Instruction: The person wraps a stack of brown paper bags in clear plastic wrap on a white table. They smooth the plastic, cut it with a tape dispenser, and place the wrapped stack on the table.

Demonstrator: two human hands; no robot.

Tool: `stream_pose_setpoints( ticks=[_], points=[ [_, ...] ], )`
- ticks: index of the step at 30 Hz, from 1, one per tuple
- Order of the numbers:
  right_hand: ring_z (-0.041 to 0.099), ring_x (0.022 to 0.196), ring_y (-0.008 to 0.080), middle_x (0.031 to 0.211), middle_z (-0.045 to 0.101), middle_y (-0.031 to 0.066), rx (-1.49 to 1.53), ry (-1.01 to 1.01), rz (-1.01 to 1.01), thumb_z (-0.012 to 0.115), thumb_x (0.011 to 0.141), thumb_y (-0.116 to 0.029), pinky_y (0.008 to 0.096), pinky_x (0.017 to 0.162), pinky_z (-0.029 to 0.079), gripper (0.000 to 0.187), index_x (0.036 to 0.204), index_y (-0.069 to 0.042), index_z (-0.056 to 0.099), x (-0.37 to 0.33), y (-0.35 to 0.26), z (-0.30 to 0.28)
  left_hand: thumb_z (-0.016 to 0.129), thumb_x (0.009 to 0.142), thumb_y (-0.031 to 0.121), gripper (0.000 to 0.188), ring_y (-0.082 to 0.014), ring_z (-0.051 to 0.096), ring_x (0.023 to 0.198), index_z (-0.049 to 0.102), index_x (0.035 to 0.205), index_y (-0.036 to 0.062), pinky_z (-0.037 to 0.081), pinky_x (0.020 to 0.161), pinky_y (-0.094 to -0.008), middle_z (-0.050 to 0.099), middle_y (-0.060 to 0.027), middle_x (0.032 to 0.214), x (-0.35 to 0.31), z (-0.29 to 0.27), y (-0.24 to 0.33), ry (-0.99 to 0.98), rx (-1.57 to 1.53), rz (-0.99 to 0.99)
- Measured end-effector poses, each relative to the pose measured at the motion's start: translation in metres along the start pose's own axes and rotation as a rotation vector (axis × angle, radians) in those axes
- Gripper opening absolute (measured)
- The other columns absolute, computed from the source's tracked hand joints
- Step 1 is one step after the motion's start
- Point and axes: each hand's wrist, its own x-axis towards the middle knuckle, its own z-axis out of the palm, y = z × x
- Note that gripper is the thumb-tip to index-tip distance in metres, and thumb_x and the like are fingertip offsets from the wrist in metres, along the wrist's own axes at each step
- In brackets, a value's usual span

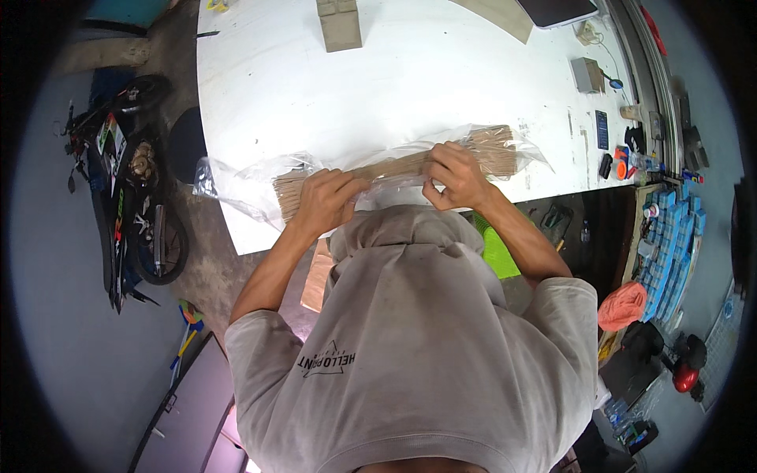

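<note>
A long bundle of thin brown sticks (493, 151) lies across the near part of the white table, inside a see-through plastic bag (252, 183). The bag's loose ends reach past the bundle on both sides. My left hand (325, 200) is closed over the bundle near its left end, fingers curled on the plastic. Farther right, my right hand (457, 176) grips the wrapped bundle with bent fingers, its thumb on the near side. Between the hands, the sticks look narrower under creased plastic. My palms hide parts of the bundle.
A brown cardboard box (339, 25) stands at the table's far side. A dark-screened device (557, 9), a small grey box (587, 76) and small items line the right. A motorbike (130, 189) stands left; stacked blue packs (666, 248) are at right.
</note>
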Motion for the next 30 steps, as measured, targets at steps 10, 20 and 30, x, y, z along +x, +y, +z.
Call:
stream_pose_setpoints(
  ticks=[10,20,30],
  points=[
    [0.055,0.083,0.0226,0.088,0.056,0.0060,-0.210,0.031,-0.213,0.071,0.065,-0.010,0.0398,0.075,0.045,0.016,0.076,-0.009,0.059,-0.021,0.000,0.009,0.063,0.062,0.003,0.017,-0.0264,0.056,0.069,0.057,0.077,0.0062,0.045,0.059,-0.0390,0.055,-0.0079,0.080,0.008,0.009,0.025,0.143,0.173,-0.005],
    [0.059,0.095,0.0301,0.098,0.062,0.0110,-0.437,-0.127,0.197,0.071,0.072,-0.006,0.0474,0.088,0.046,0.023,0.095,-0.007,0.072,-0.007,-0.015,-0.063,0.065,0.060,0.004,0.018,-0.0269,0.054,0.064,0.054,0.074,0.0073,0.044,0.057,-0.0391,0.050,-0.0077,0.076,-0.005,0.021,0.010,0.162,0.142,0.014],
    [0.061,0.080,0.0275,0.085,0.060,0.0091,-0.491,-0.221,0.286,0.067,0.069,0.008,0.0391,0.069,0.051,0.017,0.083,-0.002,0.066,-0.041,0.005,-0.162,0.071,0.051,0.001,0.031,-0.0270,0.052,0.062,0.054,0.075,0.0092,0.042,0.055,-0.0387,0.049,-0.0070,0.076,-0.004,0.016,0.006,0.121,0.094,-0.019]
  ],
)
